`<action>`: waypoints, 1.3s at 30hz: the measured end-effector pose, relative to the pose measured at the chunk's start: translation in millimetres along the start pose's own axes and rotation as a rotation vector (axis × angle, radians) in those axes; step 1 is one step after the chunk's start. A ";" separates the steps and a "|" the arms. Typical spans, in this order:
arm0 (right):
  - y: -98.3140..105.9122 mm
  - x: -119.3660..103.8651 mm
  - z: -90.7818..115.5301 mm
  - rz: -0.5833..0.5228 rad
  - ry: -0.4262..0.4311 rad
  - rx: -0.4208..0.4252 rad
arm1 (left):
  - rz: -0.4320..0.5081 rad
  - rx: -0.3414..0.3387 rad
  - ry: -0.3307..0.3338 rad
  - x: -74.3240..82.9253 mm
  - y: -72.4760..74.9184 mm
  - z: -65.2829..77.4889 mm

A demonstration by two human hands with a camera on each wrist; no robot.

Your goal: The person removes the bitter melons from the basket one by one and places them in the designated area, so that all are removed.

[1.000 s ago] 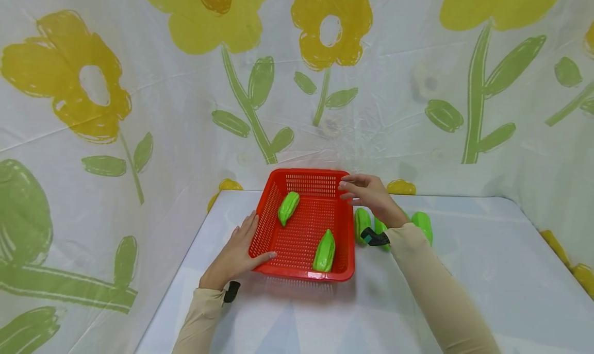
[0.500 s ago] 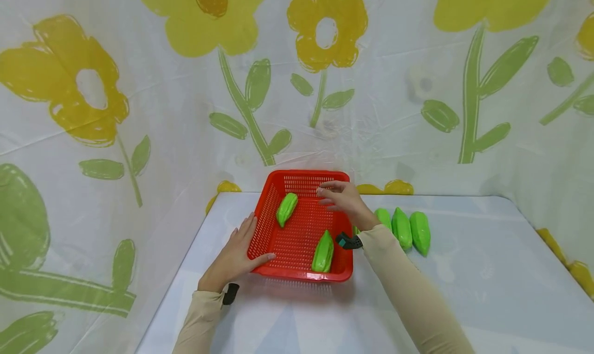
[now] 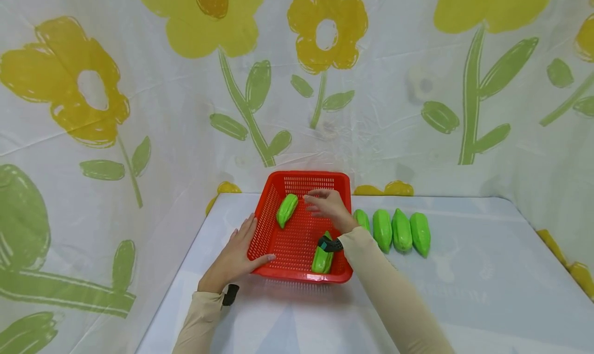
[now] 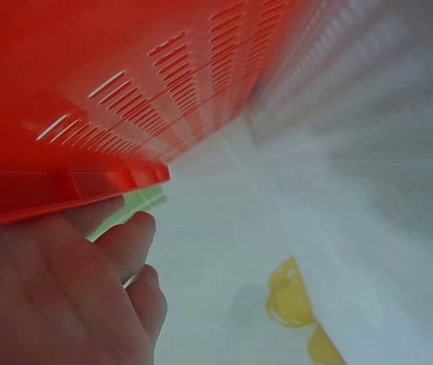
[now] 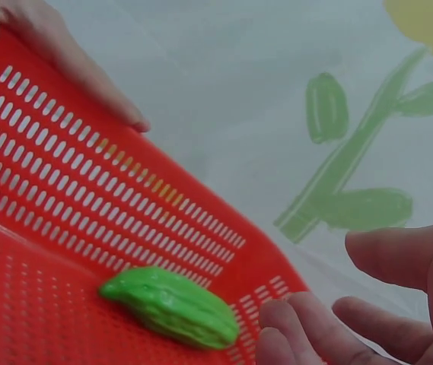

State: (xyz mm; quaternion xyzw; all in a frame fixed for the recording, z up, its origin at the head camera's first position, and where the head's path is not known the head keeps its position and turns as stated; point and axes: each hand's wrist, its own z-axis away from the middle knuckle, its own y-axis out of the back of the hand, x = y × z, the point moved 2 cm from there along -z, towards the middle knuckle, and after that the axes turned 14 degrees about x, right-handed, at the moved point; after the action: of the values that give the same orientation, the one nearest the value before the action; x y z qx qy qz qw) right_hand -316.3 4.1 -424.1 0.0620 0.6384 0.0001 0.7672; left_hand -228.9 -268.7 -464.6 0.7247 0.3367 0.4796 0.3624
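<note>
A red plastic basket (image 3: 303, 277) with slotted walls stands on the table. My left hand (image 3: 232, 255) holds its near left corner, thumb over the front rim and fingers along the outside; in the left wrist view these fingers (image 4: 128, 243) lie under the rim. Above the basket's inside hovers my right hand (image 3: 328, 207), fingers loosely bent, nothing between them. Close to its fingertips, a ridged green gourd (image 3: 287, 209) with a pointed end lies by the left wall; the right wrist view shows that gourd (image 5: 172, 306) larger. Another green gourd (image 3: 321, 260) at the front right is partly covered by my wrist.
Several more ridged gourds (image 3: 401, 231) lie in a row on the pale table (image 3: 468, 276), right of the basket. The leftmost is partly hidden behind the right arm. A white curtain (image 3: 390, 112) with yellow flowers hangs behind and to the left.
My right hand has moved left from the basket's right rim to above its middle, uncovering the row of gourds. My left hand and the gourds have stayed in place.
</note>
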 end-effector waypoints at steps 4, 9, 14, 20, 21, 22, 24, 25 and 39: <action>-8.0 5.1 -2.0 0.004 -0.007 0.012 | -0.008 -0.001 0.001 -1.1 -1.0 -0.1; -16.9 12.2 -6.0 -0.005 -0.022 0.024 | -0.005 -0.001 -0.006 -1.3 -1.3 -0.1; -23.9 18.9 -7.9 -0.035 -0.055 0.026 | -0.006 -0.001 -0.010 -1.2 -1.0 0.3; -31.5 22.3 -10.5 -0.052 -0.074 0.034 | -0.005 0.000 -0.005 -1.7 -0.4 -0.2; -32.8 22.3 -10.7 -0.054 -0.080 0.038 | -0.006 -0.001 -0.003 -1.8 -0.4 -0.3; -33.8 22.8 -10.9 -0.052 -0.083 0.041 | -0.006 -0.004 -0.001 -1.7 -0.3 -0.3; -35.5 23.5 -10.8 -0.044 -0.088 0.048 | -0.005 -0.008 0.003 -1.2 -0.1 -0.4; -36.2 23.7 -10.7 -0.038 -0.092 0.053 | -0.008 -0.011 0.004 -1.0 0.1 -0.4; -41.3 31.1 -17.9 0.028 -0.142 0.097 | -0.018 -0.014 0.008 -0.7 -0.9 -0.4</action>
State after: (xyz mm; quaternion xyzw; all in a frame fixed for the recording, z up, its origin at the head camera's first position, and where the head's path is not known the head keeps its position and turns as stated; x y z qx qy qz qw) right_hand -331.3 -32.8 -461.7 0.1079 0.5808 -0.0247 0.8065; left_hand -229.6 -268.8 -465.6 0.7170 0.3413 0.4817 0.3706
